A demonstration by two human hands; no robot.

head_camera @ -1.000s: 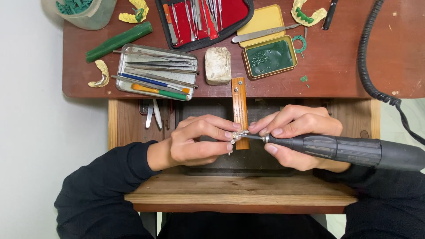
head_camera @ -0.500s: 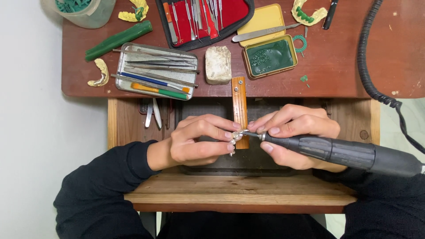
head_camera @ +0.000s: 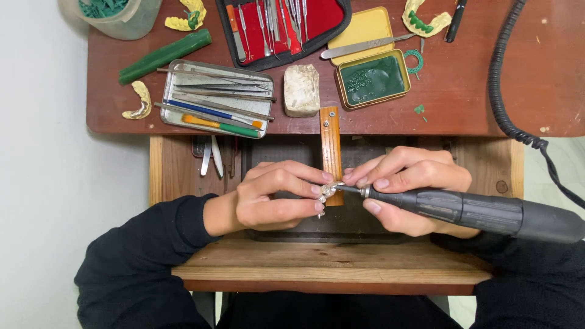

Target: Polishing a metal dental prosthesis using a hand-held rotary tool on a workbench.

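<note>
My left hand pinches a small silvery metal piece between thumb and fingertips, in front of a narrow wooden bench peg. My right hand grips a dark rotary handpiece like a pen. Its thin bit touches the metal piece. Both hands rest over a dark recessed tray in the wooden bench. A coiled black cable runs from the handpiece across the desk's right side.
On the red-brown desk top lie a metal tray of hand tools, a red tool case, a tin of green wax, a pale block, a green wax stick, yellow dental casts and a tub.
The handpiece has shifted slightly left and down against the metal piece; both hands stay in nearly the same place.
</note>
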